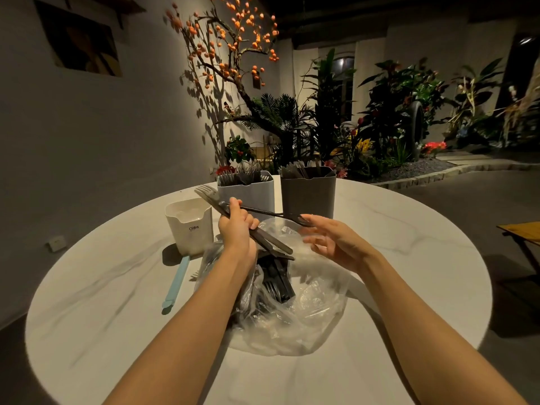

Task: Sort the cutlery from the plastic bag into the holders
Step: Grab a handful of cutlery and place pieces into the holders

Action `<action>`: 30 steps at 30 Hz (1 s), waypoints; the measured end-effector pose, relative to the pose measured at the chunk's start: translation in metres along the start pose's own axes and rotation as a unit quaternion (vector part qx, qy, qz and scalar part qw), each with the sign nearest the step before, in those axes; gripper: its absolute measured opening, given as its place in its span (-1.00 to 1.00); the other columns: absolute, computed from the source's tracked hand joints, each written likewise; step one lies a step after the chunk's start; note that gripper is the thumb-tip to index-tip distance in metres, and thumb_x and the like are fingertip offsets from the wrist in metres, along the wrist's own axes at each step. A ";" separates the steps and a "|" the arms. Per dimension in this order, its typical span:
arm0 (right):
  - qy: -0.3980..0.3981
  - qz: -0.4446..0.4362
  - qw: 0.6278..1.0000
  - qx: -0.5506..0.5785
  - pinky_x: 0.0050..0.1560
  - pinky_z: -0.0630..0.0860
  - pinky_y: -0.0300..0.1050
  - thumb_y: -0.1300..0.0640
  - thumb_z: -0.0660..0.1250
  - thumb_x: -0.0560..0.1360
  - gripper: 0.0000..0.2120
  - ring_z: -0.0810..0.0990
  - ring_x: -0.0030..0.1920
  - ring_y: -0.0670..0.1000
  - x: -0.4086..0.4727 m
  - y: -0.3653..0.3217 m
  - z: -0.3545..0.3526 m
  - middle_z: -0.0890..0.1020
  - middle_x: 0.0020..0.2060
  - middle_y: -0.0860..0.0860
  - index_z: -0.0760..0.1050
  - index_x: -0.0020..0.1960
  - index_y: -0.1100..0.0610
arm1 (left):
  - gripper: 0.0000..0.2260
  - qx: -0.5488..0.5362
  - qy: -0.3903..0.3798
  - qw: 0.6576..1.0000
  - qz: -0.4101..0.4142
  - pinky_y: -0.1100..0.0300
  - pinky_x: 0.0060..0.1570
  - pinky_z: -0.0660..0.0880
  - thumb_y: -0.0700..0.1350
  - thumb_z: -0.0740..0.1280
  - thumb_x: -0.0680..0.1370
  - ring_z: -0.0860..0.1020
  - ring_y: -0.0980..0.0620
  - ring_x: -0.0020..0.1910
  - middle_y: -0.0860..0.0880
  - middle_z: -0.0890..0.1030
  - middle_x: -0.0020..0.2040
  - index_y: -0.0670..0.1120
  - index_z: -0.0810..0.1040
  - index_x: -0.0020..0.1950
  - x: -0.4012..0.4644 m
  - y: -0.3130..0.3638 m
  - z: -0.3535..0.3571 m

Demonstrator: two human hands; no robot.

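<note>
A clear plastic bag (pixel 309 314) lies crumpled at the table's middle with several dark cutlery pieces (pixel 276 280) inside. My left hand (pixel 238 229) is shut on a bundle of forks (pixel 210 197), tines pointing up and left, handles angled down to the right. A thin dark fork (pixel 263 212) stretches from that hand to my right hand (pixel 330 239), whose fingers are spread, its tips touching the fork's head. Behind stand three holders: a white one (pixel 190 226) that looks empty, a light grey one (pixel 248 191) with forks, a dark grey one (pixel 308 194) with cutlery.
A light blue utensil (pixel 175 283) lies on the round white marble table (pixel 394 229) left of the bag, with a small fork (pixel 195 275) beside it. A wooden chair (pixel 523 238) stands at the right. Plants and a wall lie beyond the table.
</note>
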State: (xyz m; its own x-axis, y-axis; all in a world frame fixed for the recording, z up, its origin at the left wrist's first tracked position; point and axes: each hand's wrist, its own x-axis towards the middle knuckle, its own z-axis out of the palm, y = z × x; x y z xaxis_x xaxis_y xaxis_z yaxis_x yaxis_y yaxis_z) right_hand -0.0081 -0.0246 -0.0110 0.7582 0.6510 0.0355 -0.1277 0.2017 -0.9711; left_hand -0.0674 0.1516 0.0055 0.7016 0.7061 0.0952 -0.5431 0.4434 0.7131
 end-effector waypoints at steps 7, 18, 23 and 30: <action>-0.011 -0.036 0.988 0.147 -0.02 0.56 -0.19 0.21 0.28 0.56 -0.75 0.52 0.03 -0.02 0.004 0.014 0.027 0.64 0.02 0.07 0.54 0.22 0.07 | -0.77 -0.021 -0.037 0.997 -0.062 0.30 -0.58 0.21 -0.10 0.14 0.68 0.20 0.16 -0.59 0.06 0.24 -0.54 -0.14 0.44 -0.12 -0.006 -0.015 0.004; 0.182 -0.096 0.965 0.160 -0.29 0.32 -0.21 0.03 0.14 0.64 -0.74 0.37 -0.33 -0.09 0.012 0.011 0.027 0.42 -0.39 -0.01 0.52 -0.03 0.14 | -0.71 -0.062 -0.113 0.975 -0.178 0.30 -0.59 0.16 -0.01 0.09 0.66 0.20 0.14 -0.64 0.04 0.26 -0.54 -0.13 0.38 -0.18 -0.007 -0.018 0.001; 0.235 -0.112 0.945 0.197 -0.48 0.19 -0.26 -0.01 0.08 0.66 -0.69 0.22 -0.49 -0.10 0.014 0.008 0.019 0.28 -0.51 -0.03 0.44 -0.10 0.15 | -0.64 -0.034 -0.169 0.954 -0.244 0.28 -0.54 0.20 0.07 0.03 0.65 0.23 0.11 -0.57 0.01 0.29 -0.47 -0.15 0.38 -0.15 -0.008 -0.020 -0.004; 0.248 -0.113 0.958 0.089 -0.34 0.25 -0.21 -0.06 0.08 0.65 -0.63 0.24 -0.45 -0.09 0.012 0.009 0.016 0.27 -0.49 -0.01 0.44 -0.18 0.13 | -0.69 0.031 -0.198 0.951 -0.234 0.30 -0.53 0.24 -0.01 -0.02 0.70 0.24 0.13 -0.54 -0.01 0.34 -0.39 -0.14 0.34 -0.12 -0.010 -0.021 -0.006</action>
State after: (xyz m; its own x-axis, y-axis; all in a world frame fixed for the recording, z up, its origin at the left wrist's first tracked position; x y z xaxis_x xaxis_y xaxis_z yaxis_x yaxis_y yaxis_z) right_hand -0.0100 -0.0033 -0.0154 0.9843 0.1571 0.0799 0.0015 0.4460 -0.8950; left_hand -0.0656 0.1382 -0.0144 0.9854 0.1703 0.0028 -0.1087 0.6160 0.7802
